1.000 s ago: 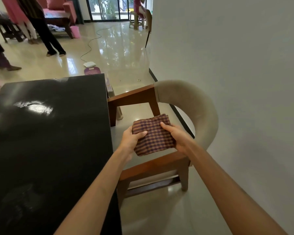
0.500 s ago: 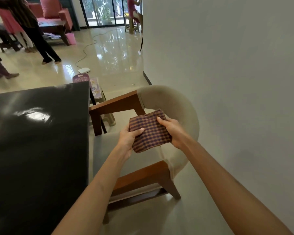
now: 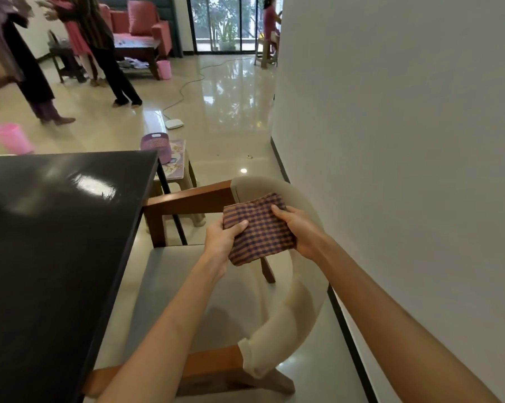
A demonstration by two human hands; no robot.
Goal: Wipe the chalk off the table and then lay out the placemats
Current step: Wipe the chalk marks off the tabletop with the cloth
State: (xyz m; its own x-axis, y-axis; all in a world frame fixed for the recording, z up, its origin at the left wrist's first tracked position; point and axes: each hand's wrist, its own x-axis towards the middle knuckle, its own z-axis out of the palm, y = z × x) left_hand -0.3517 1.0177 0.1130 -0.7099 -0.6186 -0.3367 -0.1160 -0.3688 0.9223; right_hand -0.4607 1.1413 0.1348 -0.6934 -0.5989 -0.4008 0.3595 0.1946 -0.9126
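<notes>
A folded checked cloth [image 3: 258, 228] in purple and tan is held in front of me above a chair seat. My left hand [image 3: 222, 238] grips its left edge with the thumb on top. My right hand [image 3: 299, 231] grips the right edge, thumb over the fabric. The glossy black table [image 3: 56, 242] lies to my left, its top shining with reflections; no chalk marks show on it from here.
A wooden chair with a beige seat and curved padded back [image 3: 300, 286] stands between the table and the white wall [image 3: 405, 170]. Beyond the table sit a small stool holding a purple basket [image 3: 156, 145], a pink bucket [image 3: 12, 138], a floor cable, and people standing.
Both hands keep holding the cloth above the chair. My view has drifted right and closer, so less of the table and more of the chair seat shows.
</notes>
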